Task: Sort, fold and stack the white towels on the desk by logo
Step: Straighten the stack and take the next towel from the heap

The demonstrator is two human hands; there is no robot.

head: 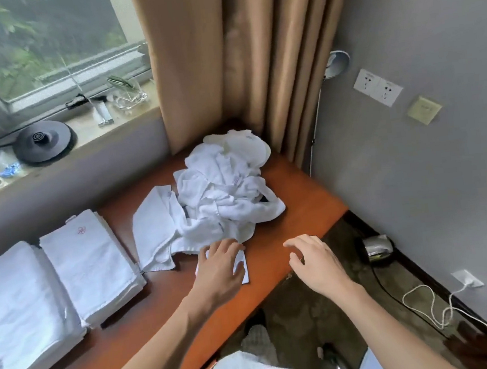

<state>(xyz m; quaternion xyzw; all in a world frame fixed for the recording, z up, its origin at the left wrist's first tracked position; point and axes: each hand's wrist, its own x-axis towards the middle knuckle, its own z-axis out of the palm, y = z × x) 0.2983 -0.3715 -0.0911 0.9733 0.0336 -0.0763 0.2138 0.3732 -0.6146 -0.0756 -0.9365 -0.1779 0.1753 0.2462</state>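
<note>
Left hand (221,265) flat, fingers spread, on a small white piece (244,270) on the tabletop (299,208), right hand (315,264) empty, loosely spread at its three o'clock: likely fetching the next towel from the crumpled towel pile (228,192) at twelve o'clock, its logo to match the folded stacks (90,262) at nine.

Towel heap (225,192): white terry cloth, soft, matt. Folded stacks (90,265): same cloth. Desk (300,214): smooth reddish wood, slight sheen. Curtain (251,47): tan matt fabric.

One head-worn camera looks steeply down, close over the desk (299,208).
</note>
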